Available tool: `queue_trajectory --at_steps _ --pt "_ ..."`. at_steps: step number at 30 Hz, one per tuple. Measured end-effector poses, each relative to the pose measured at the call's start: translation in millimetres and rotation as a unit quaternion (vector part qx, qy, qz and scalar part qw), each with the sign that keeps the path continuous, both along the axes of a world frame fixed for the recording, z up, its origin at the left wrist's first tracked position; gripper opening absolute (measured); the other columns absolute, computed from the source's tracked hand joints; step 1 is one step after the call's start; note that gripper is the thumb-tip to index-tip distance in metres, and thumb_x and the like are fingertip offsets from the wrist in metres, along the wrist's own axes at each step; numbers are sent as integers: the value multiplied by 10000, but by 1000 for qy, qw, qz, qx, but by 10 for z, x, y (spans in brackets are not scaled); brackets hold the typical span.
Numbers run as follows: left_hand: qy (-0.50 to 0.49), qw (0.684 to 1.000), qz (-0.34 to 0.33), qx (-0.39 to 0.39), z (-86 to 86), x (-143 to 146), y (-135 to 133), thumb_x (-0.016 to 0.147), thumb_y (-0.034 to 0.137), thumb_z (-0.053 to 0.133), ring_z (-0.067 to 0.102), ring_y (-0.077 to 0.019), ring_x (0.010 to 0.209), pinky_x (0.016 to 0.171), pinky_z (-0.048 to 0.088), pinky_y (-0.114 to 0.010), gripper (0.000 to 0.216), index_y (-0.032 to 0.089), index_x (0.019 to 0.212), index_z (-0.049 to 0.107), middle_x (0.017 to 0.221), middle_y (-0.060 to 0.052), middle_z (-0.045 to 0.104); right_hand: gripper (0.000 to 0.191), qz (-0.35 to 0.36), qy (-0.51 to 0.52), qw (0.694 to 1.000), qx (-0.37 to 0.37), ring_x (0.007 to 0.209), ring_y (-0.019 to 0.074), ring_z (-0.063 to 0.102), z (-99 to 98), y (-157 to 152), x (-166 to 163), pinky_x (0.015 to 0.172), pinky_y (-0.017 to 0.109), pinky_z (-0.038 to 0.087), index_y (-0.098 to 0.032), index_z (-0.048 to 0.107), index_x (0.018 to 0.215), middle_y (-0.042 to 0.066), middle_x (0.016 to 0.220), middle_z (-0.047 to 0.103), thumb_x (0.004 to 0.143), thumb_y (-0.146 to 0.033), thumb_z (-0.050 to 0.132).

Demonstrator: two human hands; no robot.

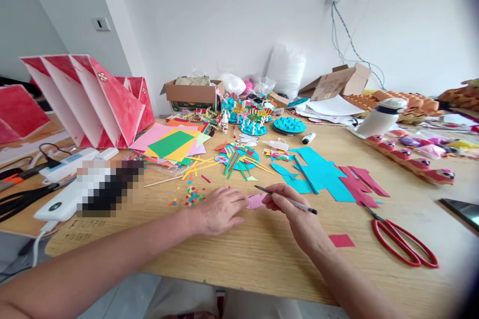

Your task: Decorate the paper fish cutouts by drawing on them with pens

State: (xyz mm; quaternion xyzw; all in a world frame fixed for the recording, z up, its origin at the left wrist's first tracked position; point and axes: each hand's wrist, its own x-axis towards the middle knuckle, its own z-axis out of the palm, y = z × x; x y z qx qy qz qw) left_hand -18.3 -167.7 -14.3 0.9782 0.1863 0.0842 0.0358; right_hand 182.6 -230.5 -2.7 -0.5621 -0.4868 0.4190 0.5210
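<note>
A dark slim pen (295,203) is held in my right hand (288,209), pinched between thumb and fingers, its thin end pointing up and left. Under that hand lies a small piece of pink paper (255,202), partly hidden by my fingers. Flat on the table, my left hand (219,211) has its fingers stretched out to the left edge of the pink paper. Several colourful paper dots (192,194) are scattered just beyond my left hand. A small red paper piece (342,240) rests to the right of my right forearm.
Red-handled scissors (406,244) lie at right, near blue paper (325,174) and red paper strips (368,182). Decorated paper cut-outs (239,157) and glue bottles (224,122) are farther back. Stacked coloured sheets (172,144), a red-and-white rack (90,99) and a power strip (56,204) stand left.
</note>
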Motion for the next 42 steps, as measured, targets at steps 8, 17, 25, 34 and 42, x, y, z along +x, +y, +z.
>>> queue_trajectory --at_steps 8,17,25,34,42 --pt "-24 999 -28 9 4 25 92 877 84 474 526 -166 883 837 433 -280 160 127 913 623 906 -51 611 70 -25 -19 999 -25 490 109 406 30 68 -44 496 246 321 -195 534 698 -64 484 459 674 -258 514" --pt "-60 998 -22 11 -172 71 24 901 99 422 508 -190 957 882 430 -331 337 133 1226 508 1051 -71 602 124 -14 -94 995 19 554 136 483 -101 100 -40 533 256 390 -206 530 649 -25 564 535 686 -324 542" --pt "-74 997 -15 -3 -196 74 3 911 102 402 504 -204 1005 903 423 -338 382 138 1288 454 1100 -75 587 105 -38 -158 986 46 513 132 478 -225 121 -104 483 244 366 -210 513 629 -13 575 558 693 -293 527" --pt "-83 996 -19 1 -205 62 -2 908 103 419 505 -197 1028 918 424 -339 394 153 1298 441 1166 -72 571 90 -27 -182 982 43 576 153 568 -280 129 -97 528 257 431 -217 513 648 22 664 660 719 -266 539" --pt "-79 997 -19 6 -189 66 -21 898 95 419 506 -206 1006 908 444 -352 406 132 1302 441 1167 -85 573 76 -11 -182 983 31 623 163 596 -268 116 -111 562 270 442 -224 517 682 24 722 681 751 -252 531"
